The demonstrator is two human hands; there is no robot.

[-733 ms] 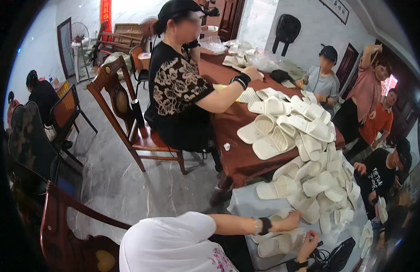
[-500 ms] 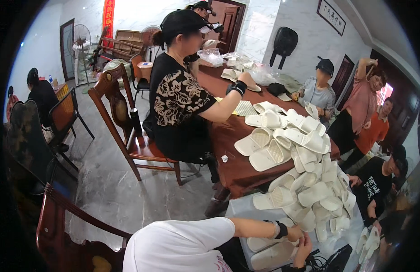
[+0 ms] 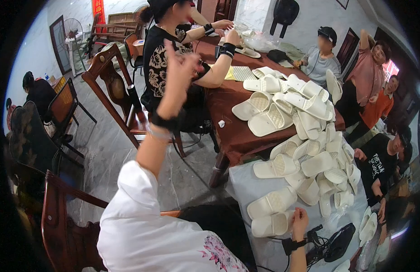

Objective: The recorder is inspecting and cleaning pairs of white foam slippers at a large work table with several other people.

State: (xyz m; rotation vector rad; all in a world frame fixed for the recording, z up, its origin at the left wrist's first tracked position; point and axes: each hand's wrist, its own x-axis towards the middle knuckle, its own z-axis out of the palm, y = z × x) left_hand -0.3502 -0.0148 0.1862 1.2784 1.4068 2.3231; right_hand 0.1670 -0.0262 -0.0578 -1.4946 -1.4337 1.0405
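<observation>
My left hand (image 3: 180,70) is raised high over the floor at the left, in front of the seated person beside me; it is blurred, but the fingers are spread and nothing shows in them. Low over the grey-covered table, my right hand (image 3: 300,221) has its fingers curled together beside the toe-strap side of a cream slipper (image 3: 270,225). Whether something small is pinched there is hidden. A matching slipper (image 3: 271,202) lies parallel just beyond it. Dark bands circle both my wrists. Farther off rises a heap of cream slippers (image 3: 316,164).
More slippers (image 3: 266,120) lie on the red-brown tablecloth (image 3: 230,143). A black device with cables (image 3: 339,242) rests right of my right hand. A person in a patterned top (image 3: 162,68) works at left; others sit or stand at right. A wooden chair (image 3: 67,222) stands at lower left.
My left hand has left the slippers and swung up and to the left. My right hand stays near them, drawn slightly back. The view has tilted down.
</observation>
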